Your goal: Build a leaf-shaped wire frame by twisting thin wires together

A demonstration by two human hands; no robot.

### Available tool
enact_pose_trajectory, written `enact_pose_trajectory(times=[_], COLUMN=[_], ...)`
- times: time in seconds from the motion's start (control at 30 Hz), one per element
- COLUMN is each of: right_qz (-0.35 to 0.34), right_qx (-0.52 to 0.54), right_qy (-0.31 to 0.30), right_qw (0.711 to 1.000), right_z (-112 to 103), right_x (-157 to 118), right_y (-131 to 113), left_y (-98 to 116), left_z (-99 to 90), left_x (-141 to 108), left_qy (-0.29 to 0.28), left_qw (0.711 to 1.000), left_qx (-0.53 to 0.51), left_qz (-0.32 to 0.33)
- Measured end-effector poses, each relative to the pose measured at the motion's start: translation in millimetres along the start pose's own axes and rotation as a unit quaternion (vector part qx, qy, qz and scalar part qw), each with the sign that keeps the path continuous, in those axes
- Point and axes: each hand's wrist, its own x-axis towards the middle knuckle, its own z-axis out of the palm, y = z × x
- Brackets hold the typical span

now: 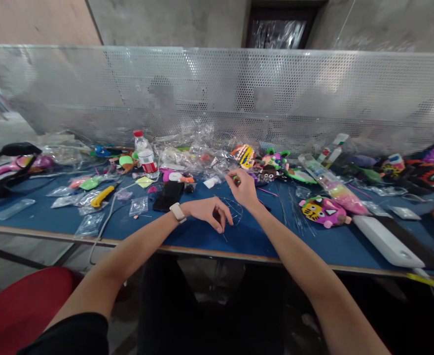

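My left hand, with a pale watch on the wrist, is over the front middle of the blue table. Its thumb and fingers pinch a thin wire, whose end sticks out below. My right hand is higher and further forward, fingers bent together; what they hold is too small to make out. Between and behind the hands, a thin wire ring shows against the blue top. A small white packet lies just left of my right fingertips.
Left stand a water bottle, a black phone and a yellow utility knife. On the right are loose thin wires, a colourful animal mask and a white power bank. A perforated metal screen closes the back.
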Motion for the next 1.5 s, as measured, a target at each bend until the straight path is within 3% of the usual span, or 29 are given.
enact_pose_trajectory(times=[0.07, 0.23, 0.43, 0.5, 0.57, 0.67, 0.77, 0.83, 0.9, 1.07, 1.3, 1.5], right_qz=[-0.001, 0.013, 0.033, 0.039, 0.043, 0.054, 0.066, 0.081, 0.101, 0.128, 0.117, 0.103], right_qx=[0.001, 0.008, -0.007, -0.008, -0.009, -0.008, -0.007, 0.000, 0.017, 0.043, 0.020, -0.003], right_qy=[0.002, -0.008, -0.019, -0.025, -0.038, -0.065, -0.090, -0.101, -0.108, -0.117, -0.120, -0.124], right_qw=[1.000, 1.000, 0.999, 0.999, 0.998, 0.996, 0.994, 0.992, 0.989, 0.984, 0.986, 0.987], right_z=[0, 2, 2, 1, 2, 3, 3, 2, 0, -3, -2, -1], right_x=[0, -1, -3, -2, -2, -3, -4, -4, -3, -2, -1, -1], right_y=[1, 3, 5, 6, 9, 14, 18, 19, 19, 20, 19, 14], left_y=[6, 8, 3, 4, 4, -1, -12, -22, -31, -43, -42, -44], left_z=[6.9, 23.5, 28.4, 28.2, 27.4, 23.0, 13.0, 4.3, -3.9, -13.7, -16.8, -18.7], left_x=[0, 8, 13, 12, 11, 13, 18, 19, 18, 13, 12, 10], left_qy=[-0.028, -0.176, -0.158, -0.130, -0.068, 0.095, 0.272, 0.329, 0.343, 0.327, 0.358, 0.347], left_qw=[0.999, 0.984, 0.987, 0.991, 0.997, 0.990, 0.920, 0.857, 0.824, 0.826, 0.817, 0.820], left_qx=[0.018, 0.023, 0.027, 0.023, 0.024, 0.087, 0.270, 0.392, 0.451, 0.457, 0.450, 0.453], left_qz=[0.013, -0.023, -0.013, -0.001, 0.019, 0.063, 0.084, 0.060, 0.018, -0.055, -0.045, -0.050])
